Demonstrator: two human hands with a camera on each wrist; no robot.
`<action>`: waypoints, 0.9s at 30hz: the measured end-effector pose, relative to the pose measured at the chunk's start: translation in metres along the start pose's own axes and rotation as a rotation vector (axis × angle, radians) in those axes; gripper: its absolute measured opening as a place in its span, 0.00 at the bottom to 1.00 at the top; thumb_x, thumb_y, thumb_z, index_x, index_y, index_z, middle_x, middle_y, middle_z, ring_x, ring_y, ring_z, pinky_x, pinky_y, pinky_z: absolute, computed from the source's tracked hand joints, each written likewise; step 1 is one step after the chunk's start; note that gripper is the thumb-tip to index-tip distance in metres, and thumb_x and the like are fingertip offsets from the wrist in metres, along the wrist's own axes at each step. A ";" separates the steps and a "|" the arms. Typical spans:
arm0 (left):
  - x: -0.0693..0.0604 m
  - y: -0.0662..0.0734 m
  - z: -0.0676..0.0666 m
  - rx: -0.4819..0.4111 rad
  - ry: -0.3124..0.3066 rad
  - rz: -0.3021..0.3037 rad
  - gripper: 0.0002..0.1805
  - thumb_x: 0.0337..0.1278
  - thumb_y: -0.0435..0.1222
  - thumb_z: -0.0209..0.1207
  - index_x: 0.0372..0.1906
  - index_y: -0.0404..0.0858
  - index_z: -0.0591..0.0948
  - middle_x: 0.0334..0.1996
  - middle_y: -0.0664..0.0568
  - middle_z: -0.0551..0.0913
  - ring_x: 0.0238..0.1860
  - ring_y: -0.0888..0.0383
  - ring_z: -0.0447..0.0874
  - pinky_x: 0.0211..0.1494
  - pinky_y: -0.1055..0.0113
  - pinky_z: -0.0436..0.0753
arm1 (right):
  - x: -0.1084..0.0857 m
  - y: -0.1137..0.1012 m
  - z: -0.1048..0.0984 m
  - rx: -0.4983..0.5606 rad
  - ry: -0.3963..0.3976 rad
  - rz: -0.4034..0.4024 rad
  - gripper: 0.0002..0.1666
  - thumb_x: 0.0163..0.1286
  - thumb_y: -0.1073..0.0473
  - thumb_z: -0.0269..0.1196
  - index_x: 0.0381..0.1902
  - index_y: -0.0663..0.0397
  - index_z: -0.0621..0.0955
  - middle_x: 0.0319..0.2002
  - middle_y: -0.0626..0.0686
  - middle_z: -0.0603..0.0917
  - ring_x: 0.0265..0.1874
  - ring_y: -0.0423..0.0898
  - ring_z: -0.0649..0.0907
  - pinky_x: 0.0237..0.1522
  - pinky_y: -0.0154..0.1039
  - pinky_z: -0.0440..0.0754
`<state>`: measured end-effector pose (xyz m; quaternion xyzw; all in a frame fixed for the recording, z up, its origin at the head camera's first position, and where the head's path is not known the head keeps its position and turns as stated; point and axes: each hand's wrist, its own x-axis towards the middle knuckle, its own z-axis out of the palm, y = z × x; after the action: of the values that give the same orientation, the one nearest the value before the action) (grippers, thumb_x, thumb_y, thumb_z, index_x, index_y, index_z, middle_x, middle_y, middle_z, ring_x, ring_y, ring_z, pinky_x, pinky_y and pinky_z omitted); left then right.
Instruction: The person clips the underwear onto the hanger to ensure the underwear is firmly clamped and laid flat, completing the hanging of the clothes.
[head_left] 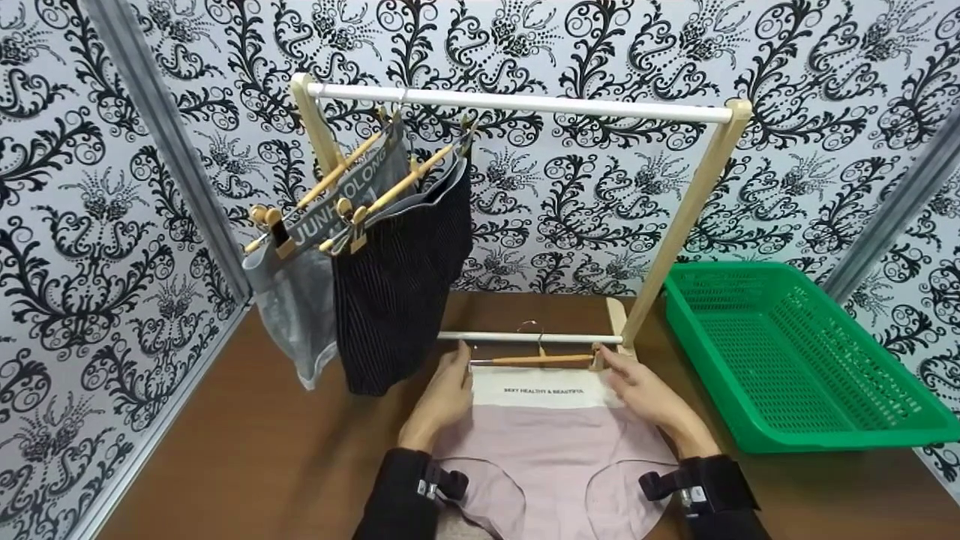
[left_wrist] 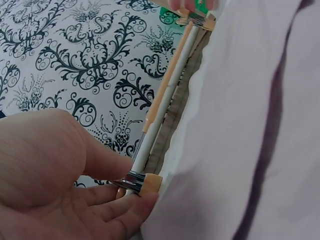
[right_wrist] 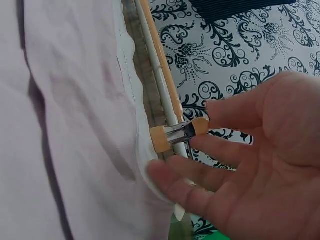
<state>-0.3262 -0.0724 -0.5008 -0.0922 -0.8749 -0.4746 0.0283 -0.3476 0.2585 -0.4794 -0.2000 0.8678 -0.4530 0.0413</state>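
A pale pink garment (head_left: 551,442) with a lettered cream waistband (head_left: 495,386) hangs from a wooden clip hanger (head_left: 540,360) in front of the rack. At the hanger's left end, my left hand (head_left: 450,386) pinches a metal clip with a tan pad (left_wrist: 150,185) between thumb and fingers. My right hand (head_left: 645,390) has thumb and index finger at the handle of the other clip (right_wrist: 162,138), pinching it. Its remaining fingers reach behind the garment's edge. Both clips sit at the waistband, seen from behind in the wrist views.
A wooden rack with a white top rail (head_left: 525,103) stands on the brown table (head_left: 225,450). Grey shorts (head_left: 292,300) and black striped shorts (head_left: 405,300) hang at its left on clip hangers. A green plastic basket (head_left: 720,375) stands at right. Patterned walls enclose the table.
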 end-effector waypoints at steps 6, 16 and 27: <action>0.000 0.000 0.001 0.024 0.018 0.039 0.34 0.70 0.23 0.48 0.77 0.24 0.52 0.70 0.26 0.64 0.72 0.35 0.61 0.75 0.45 0.59 | -0.001 -0.008 0.000 -0.005 0.039 -0.039 0.27 0.75 0.72 0.52 0.70 0.76 0.66 0.67 0.74 0.68 0.62 0.66 0.73 0.61 0.54 0.74; -0.005 0.017 0.004 0.221 -0.034 0.033 0.34 0.73 0.30 0.50 0.76 0.23 0.54 0.76 0.26 0.50 0.76 0.34 0.52 0.77 0.46 0.54 | -0.004 -0.007 -0.002 -0.187 0.115 -0.093 0.25 0.73 0.70 0.59 0.65 0.77 0.72 0.61 0.73 0.76 0.63 0.68 0.74 0.67 0.62 0.66; -0.008 0.018 0.002 0.376 -0.152 0.079 0.35 0.73 0.32 0.50 0.77 0.24 0.53 0.79 0.31 0.46 0.79 0.38 0.44 0.75 0.45 0.59 | -0.013 -0.017 -0.009 -0.483 0.008 -0.138 0.24 0.72 0.72 0.57 0.64 0.75 0.74 0.65 0.72 0.74 0.65 0.69 0.72 0.65 0.62 0.69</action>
<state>-0.3150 -0.0615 -0.4880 -0.1551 -0.9434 -0.2931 -0.0026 -0.3325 0.2619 -0.4616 -0.2608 0.9354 -0.2351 -0.0422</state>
